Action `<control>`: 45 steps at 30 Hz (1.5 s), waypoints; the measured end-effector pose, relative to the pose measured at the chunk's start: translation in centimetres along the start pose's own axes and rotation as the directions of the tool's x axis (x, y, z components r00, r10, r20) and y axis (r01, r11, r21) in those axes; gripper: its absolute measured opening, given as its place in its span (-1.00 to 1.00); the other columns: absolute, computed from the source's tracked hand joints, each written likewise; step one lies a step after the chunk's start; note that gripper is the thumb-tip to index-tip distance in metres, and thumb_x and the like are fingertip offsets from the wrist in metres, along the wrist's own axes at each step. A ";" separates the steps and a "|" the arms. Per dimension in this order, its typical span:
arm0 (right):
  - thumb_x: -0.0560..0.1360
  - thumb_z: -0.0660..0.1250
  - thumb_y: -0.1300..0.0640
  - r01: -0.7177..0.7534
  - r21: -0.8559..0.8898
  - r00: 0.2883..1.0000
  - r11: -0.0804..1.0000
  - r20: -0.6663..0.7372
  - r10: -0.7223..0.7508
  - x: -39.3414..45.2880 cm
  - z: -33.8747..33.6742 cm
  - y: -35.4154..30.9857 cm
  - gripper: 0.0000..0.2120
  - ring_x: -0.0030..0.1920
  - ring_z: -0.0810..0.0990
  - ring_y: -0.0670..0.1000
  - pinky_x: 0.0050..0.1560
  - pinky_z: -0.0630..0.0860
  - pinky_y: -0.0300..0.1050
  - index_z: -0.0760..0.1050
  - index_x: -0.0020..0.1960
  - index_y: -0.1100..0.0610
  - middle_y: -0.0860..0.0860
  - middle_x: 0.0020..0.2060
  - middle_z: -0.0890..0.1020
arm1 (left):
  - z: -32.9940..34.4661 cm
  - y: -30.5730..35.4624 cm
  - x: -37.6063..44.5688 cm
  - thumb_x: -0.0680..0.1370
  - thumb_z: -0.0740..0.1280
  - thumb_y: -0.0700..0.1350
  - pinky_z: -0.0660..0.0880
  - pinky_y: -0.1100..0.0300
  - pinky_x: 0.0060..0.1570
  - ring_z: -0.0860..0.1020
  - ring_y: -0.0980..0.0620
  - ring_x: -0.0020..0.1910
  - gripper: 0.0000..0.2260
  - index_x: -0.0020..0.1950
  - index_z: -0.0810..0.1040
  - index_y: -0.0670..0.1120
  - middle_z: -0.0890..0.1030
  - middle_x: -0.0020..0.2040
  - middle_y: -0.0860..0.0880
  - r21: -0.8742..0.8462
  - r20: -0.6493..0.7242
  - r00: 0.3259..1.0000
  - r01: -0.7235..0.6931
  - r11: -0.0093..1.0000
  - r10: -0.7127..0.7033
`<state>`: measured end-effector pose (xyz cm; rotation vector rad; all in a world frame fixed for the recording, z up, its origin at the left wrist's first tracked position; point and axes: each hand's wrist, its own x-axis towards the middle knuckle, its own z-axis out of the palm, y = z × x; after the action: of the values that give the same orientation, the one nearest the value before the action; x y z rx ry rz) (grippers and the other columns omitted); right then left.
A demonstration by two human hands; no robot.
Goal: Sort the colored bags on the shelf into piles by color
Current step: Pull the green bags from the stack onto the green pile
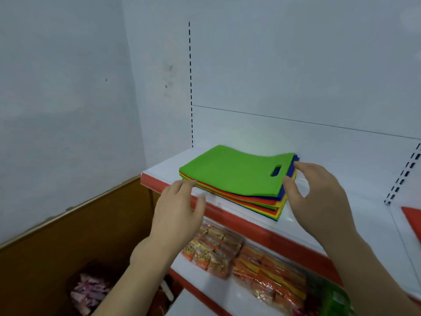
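A flat stack of colored bags lies on the white shelf, a green bag with a cut-out handle on top. Red, yellow, orange and blue bag edges show beneath it at the near side. My left hand hovers at the stack's near left corner, fingers apart, fingertips by the edge. My right hand is at the stack's right end beside the handle, thumb and fingers spread around the edge, touching or nearly touching it. Neither hand clearly grips a bag.
The shelf has a red front rail and a white back panel. A red flat item lies at the far right. The lower shelf holds orange snack packets. A brown wooden counter stands at left.
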<state>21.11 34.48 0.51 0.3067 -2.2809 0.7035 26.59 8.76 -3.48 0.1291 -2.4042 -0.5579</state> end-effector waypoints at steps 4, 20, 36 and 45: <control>0.53 0.32 0.00 -0.025 -0.062 0.999 0.998 -0.024 0.023 2.3 2.9 0.5 -0.64 0.21 0.52 0.14 0.25 0.34 -0.08 0.56 0.23 0.18 0.08 0.16 0.60 | 2.5 -2.3 4.4 0.56 0.35 -0.03 0.43 0.03 0.17 0.50 -0.12 0.19 -0.68 0.27 0.55 -0.13 0.58 0.19 -0.08 -0.023 0.018 0.999 -0.033 0.999 0.033; 0.46 0.33 -0.21 -0.297 -0.524 0.867 0.798 0.201 0.455 6.3 7.0 -1.2 -0.52 0.14 0.46 0.15 0.12 0.45 -0.01 0.52 0.24 0.09 0.08 0.10 0.53 | 10.4 -8.0 17.4 0.46 0.34 0.20 0.47 -0.06 -0.02 0.48 -0.26 0.02 -0.53 0.10 0.54 -0.18 0.55 0.02 -0.19 0.205 0.282 0.951 -0.190 0.960 0.128; 0.47 0.40 0.04 -0.526 -0.515 0.838 0.677 -0.180 0.515 4.6 9.7 -1.6 -0.89 -0.13 0.56 0.18 -0.20 0.41 -0.05 0.58 -0.09 0.08 0.08 -0.16 0.61 | 12.5 -10.3 20.0 0.63 0.15 -0.01 0.35 0.08 -0.32 0.55 -0.17 -0.17 -0.81 -0.08 0.48 -0.05 0.49 -0.16 -0.07 0.052 0.233 0.940 -0.266 0.963 0.248; 0.49 0.37 0.13 -0.505 -0.359 0.856 0.785 -0.324 0.402 4.2 8.8 -2.6 -0.95 -0.24 0.56 0.20 -0.28 0.41 -0.04 0.54 -0.15 0.06 0.05 -0.29 0.61 | 11.3 -9.7 20.1 0.55 0.15 -0.03 0.46 0.02 -0.31 0.56 -0.22 -0.25 -0.68 0.10 0.65 -0.08 0.62 -0.11 -0.11 -0.057 0.015 0.952 -0.303 0.951 0.305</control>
<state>14.13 27.30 -0.77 -0.5400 -2.2190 0.4062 3.34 -0.61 -3.70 -0.2698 -2.3678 -0.4802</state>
